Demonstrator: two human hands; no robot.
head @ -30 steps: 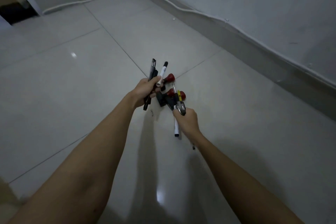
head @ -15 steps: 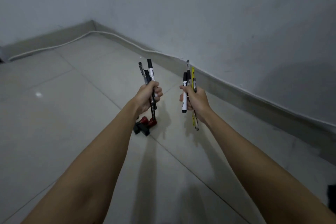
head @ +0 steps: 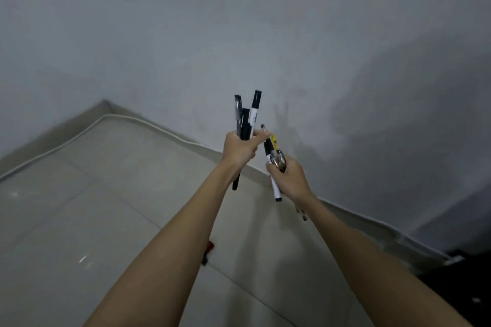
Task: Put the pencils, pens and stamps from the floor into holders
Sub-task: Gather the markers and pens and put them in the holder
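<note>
My left hand (head: 240, 150) is raised in front of the wall and grips a bundle of black pens and a white marker (head: 248, 115), their caps pointing up. Just to its right and slightly lower, my right hand (head: 289, 178) grips a second bundle (head: 273, 150) with a white marker, a yellow pencil and clear pens, tilted up to the left. The two hands nearly touch. On the floor below my left forearm lie red and black stamps (head: 208, 251), mostly hidden by the arm. No holder is in view.
A grey wall fills the upper view, with a skirting board and a white cable (head: 127, 121) along its foot. Pale floor tiles (head: 79, 207) spread to the left. Something dark (head: 467, 287) sits at the lower right edge.
Both hands rose with their bundles and came closer together. The view tilted up toward the wall, and the stamps on the floor slid down under my left forearm.
</note>
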